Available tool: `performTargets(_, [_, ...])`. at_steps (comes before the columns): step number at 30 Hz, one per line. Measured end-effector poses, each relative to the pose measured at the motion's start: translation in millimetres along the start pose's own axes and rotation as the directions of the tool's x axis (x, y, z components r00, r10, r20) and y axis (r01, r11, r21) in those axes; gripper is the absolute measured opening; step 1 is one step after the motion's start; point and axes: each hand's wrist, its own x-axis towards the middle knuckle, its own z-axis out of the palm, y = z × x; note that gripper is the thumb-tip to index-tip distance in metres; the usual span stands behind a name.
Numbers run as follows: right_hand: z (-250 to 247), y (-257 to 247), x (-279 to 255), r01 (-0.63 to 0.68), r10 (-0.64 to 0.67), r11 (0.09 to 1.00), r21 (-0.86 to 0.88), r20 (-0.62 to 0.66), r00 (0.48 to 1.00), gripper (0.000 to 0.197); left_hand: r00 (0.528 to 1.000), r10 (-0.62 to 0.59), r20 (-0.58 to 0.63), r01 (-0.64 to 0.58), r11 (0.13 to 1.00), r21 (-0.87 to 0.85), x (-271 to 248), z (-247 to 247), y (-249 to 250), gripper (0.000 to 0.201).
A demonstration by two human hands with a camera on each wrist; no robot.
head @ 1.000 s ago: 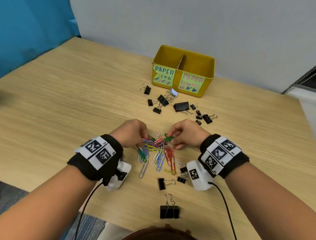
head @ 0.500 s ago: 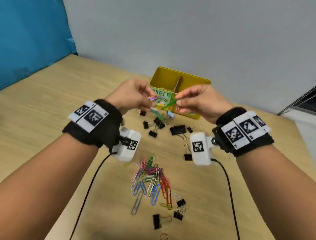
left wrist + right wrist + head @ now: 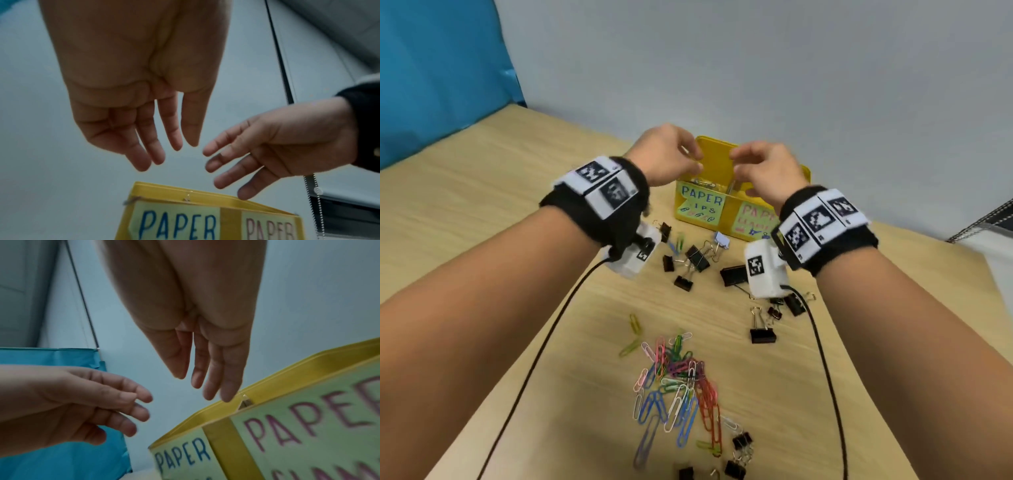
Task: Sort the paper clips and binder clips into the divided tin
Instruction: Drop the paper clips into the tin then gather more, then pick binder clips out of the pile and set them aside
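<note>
The yellow divided tin (image 3: 732,216) stands at the back of the table, its left label reading PAPER in blue, its right one in pink. My left hand (image 3: 671,157) and right hand (image 3: 763,168) hover over its left compartment, fingers relaxed and spread, holding nothing. The wrist views show my left hand (image 3: 156,142) and right hand (image 3: 205,378) empty above the tin (image 3: 205,196) (image 3: 287,381). Some clips (image 3: 698,183) lie inside the left compartment. A pile of coloured paper clips (image 3: 674,387) lies near me. Black binder clips (image 3: 695,260) are scattered before the tin.
More binder clips (image 3: 762,334) lie at the right and near the front edge (image 3: 739,455). A larger black binder clip (image 3: 732,275) sits under my right wrist camera. A blue panel (image 3: 441,75) stands at the left, a grey wall behind the tin.
Both hands rose from the paper clip pile with clips pinched, carried them forward over the tin, and have let them go; the fingers are now spread and empty.
</note>
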Motion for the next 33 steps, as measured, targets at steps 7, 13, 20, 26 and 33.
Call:
performTargets(7, [20,26,-104,0.125,0.099,0.932,-0.339,0.573,0.813,0.022,0.814,-0.178,0.552,-0.043,0.931,0.362,-96,25,-56,0.032])
performTargets(13, [69,45,-156,0.363,0.122,0.791,-0.492,0.709,0.695,0.047,0.81,-0.183,0.556,-0.087,0.902,0.423,-143,54,-78,0.04])
performTargets(20, [64,51,-158,0.335,0.133,0.799,-0.5,0.69,0.711,0.046,0.953,-0.055,0.298,-0.053,0.938,0.344,-123,52,-63,0.045])
performTargets(26, [63,54,-141,0.242,0.111,0.827,-0.507,0.57,0.814,0.052,0.99,-0.101,0.099,0.047,0.895,0.444,-78,65,-61,0.049])
performTargets(33, [75,49,-117,0.392,0.124,0.68,-0.62,0.624,0.772,0.066,0.974,-0.183,0.131,0.117,0.909,0.4,-78,58,-83,0.034])
